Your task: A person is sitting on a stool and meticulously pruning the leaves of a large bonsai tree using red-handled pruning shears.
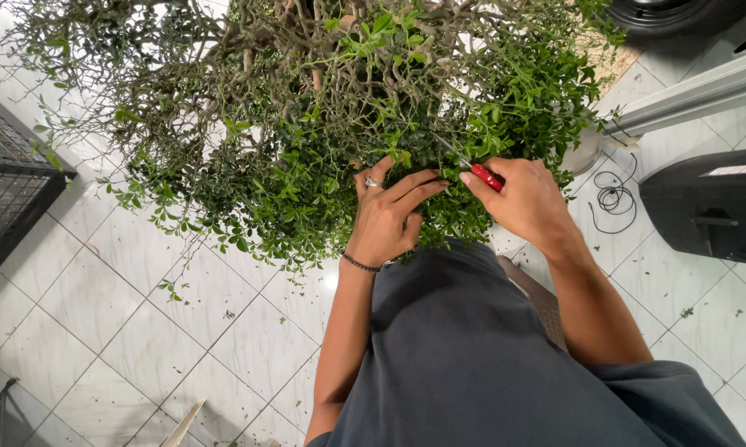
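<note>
Red-handled scissors [481, 172] sit clenched in the right hand [522, 203]; left hand [389, 217] fingers pinch bonsai foliage [323, 124]. Black speaker [708, 211] right, open white tiles [125, 314] left.

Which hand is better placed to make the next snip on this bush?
Probably the right hand: it holds the red-handled scissors, blades already in the foliage. The left hand only steadies twigs of the bush.

Dense bush [307, 124] fills the upper frame; tangled twigs block passage inward. Left hand [387, 217] and right hand [522, 199] sit at its lower edge, close together, red-handled shears [481, 172] between. Open tiled floor [141, 331] lower left. Black wire rack [9, 190] bounds far left; black speaker [712, 211] and coiled cable [611, 199] crowd the right.
</note>
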